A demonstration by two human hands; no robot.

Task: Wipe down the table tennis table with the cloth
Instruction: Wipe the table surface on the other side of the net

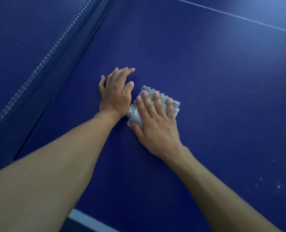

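Blue table (205, 72) fills the view, and its net (55, 52) runs diagonally along the left. A pale grey cloth (134, 115), folded into a compact pad, lies near the centre under the right hand (157, 124), which presses it flat with straight, spread fingers. The left hand (116, 96) rests on the bare surface just beside the cloth's left edge, fingers loosely bent, holding nothing. White specks (277, 186) sit well apart, to the right and nearer the person, so the right hand, being on the cloth, seems best placed to sweep that way.
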